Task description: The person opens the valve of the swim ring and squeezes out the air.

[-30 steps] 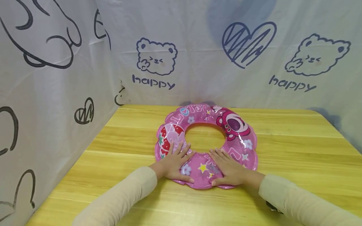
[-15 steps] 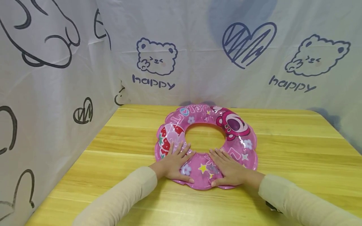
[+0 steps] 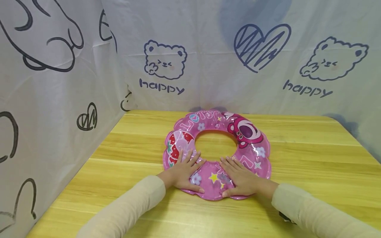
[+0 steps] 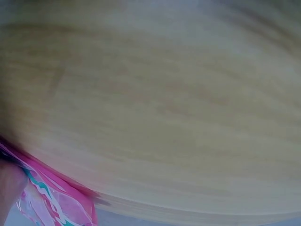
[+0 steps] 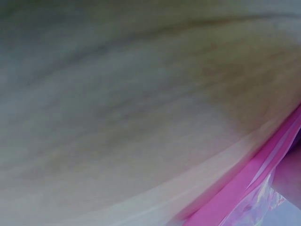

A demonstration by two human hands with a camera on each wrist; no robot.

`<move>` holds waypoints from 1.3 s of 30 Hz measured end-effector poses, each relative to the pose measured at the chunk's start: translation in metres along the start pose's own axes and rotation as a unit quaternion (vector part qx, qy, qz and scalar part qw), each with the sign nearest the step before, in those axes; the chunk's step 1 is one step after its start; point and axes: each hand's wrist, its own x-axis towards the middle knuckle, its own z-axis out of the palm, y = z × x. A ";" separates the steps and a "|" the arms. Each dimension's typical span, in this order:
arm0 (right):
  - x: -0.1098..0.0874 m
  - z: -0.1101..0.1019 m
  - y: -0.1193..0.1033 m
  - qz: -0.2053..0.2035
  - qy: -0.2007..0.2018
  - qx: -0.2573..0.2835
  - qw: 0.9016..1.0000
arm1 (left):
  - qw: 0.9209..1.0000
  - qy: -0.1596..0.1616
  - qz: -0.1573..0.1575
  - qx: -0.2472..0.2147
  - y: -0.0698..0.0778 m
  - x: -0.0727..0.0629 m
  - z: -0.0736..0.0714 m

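A pink inflatable swim ring (image 3: 250,132) lies flat on the wooden table, printed with strawberries, stars, flowers and a bear face. My left hand (image 3: 186,173) rests on its near left part, fingers spread and straight toward the hole. On the near right part lies my right hand (image 3: 241,177), its fingers straight and the thumb pointing inward along the near edge. Between both hands a yellow star print shows. In the left wrist view, the ring's edge (image 4: 70,202) shows at the lower left corner; in the right wrist view, its pink rim (image 5: 235,197) crosses the lower right.
The yellow wood-grain table (image 3: 125,185) extends on both sides of the ring. A white cloth (image 3: 208,79) with drawn bears, hearts and "happy" hangs behind it, and another cloth wall (image 3: 59,99) stands along the left. A dark band shows under the right sleeve (image 3: 315,205).
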 end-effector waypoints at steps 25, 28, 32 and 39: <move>0.000 -0.004 -0.003 0.011 -0.017 0.003 1.000 | 1.000 0.009 0.005 0.015 -0.002 0.003 0.003; 0.000 -0.004 -0.003 0.014 -0.019 0.001 1.000 | 1.000 0.010 0.005 0.020 -0.003 0.004 0.004; 0.000 -0.003 -0.002 0.016 -0.020 -0.002 1.000 | 1.000 0.006 0.003 0.026 -0.003 0.005 0.005; 0.001 -0.002 -0.002 0.008 -0.016 0.001 1.000 | 0.999 0.010 0.011 0.030 -0.002 0.001 0.002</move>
